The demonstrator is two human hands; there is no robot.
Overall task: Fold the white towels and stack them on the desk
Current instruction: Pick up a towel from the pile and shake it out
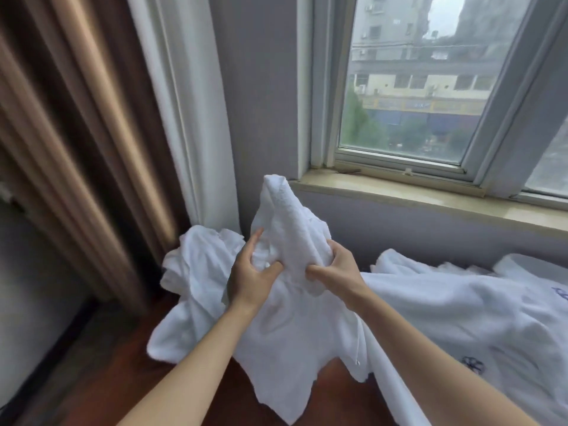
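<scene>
A crumpled white towel (289,318) is held up above the dark wooden desk (116,373), with its top peaking near the window sill and its ragged lower edge hanging down. My left hand (250,273) pinches the cloth between thumb and fingers on its left side. My right hand (333,270) grips a bunched fold on its right side, close to the left hand. Another crumpled white towel (196,265) lies behind on the left. A large spread of white towels (461,312) with small blue embroidered marks covers the desk on the right.
Brown and white curtains (101,142) hang at the left. A window (408,81) with a stone sill (415,195) runs along the back wall above the desk. A white rolled or folded item (528,265) sits at the far right.
</scene>
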